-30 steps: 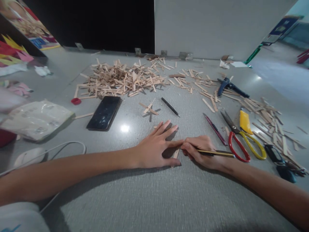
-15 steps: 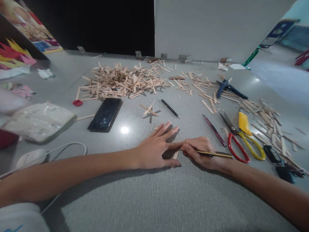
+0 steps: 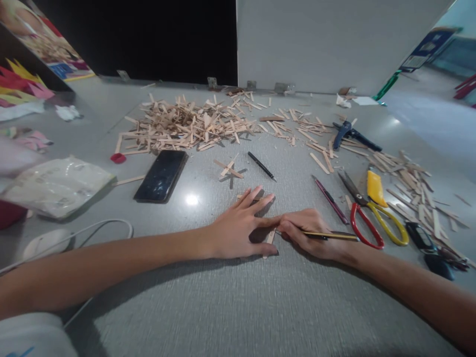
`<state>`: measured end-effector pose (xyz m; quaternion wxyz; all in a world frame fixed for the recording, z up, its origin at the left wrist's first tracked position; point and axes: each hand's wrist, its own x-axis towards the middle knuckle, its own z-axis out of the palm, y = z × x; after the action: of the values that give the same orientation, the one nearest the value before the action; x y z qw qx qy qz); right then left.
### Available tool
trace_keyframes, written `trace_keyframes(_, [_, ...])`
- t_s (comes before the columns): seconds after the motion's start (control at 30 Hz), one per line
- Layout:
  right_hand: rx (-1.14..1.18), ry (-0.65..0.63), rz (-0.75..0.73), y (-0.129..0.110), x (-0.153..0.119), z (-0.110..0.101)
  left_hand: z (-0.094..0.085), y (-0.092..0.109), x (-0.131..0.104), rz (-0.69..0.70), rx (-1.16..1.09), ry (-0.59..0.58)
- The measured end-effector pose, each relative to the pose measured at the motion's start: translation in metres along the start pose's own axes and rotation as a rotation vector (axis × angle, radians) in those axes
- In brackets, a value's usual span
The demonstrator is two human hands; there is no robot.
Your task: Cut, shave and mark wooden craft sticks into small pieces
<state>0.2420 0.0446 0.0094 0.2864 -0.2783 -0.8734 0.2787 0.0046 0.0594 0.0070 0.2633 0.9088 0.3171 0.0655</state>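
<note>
Right now a small wooden stick [image 3: 270, 237] lies flat on the grey desk [image 3: 238, 307] under the left hand [image 3: 238, 230], fingers spread open and pressing it down, while the right hand [image 3: 308, 233] has its fingers closed around a pencil [image 3: 327, 236] whose tip meets the stick, scissors [image 3: 366, 218] lying just beside.
</note>
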Motion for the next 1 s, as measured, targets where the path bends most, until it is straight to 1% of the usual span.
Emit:
trace_keyframes(0.1, [-0.013,0.014,-0.026,0.0000,-0.0006,0.0003,-0.0005,0.0010,0.0002,-0.008,-0.016,0.010])
trace_keyframes(0.23, [-0.022,0.021,-0.015,0.0001,-0.0027,0.0002,0.0000,0.0006,0.0001,-0.012,-0.017,0.005])
trace_keyframes(0.47, [0.066,0.003,0.126,-0.0031,-0.0020,-0.0016,0.0005,-0.0002,0.0001,-0.005,-0.014,-0.002])
trace_keyframes(0.73, [0.079,0.009,0.148,-0.0027,-0.0015,-0.0008,0.0016,0.0003,0.0003,-0.007,-0.011,-0.013])
trace_keyframes(1.0, [0.078,-0.017,0.168,-0.0019,-0.0027,-0.0007,0.0015,-0.0003,0.0010,-0.009,0.000,-0.023])
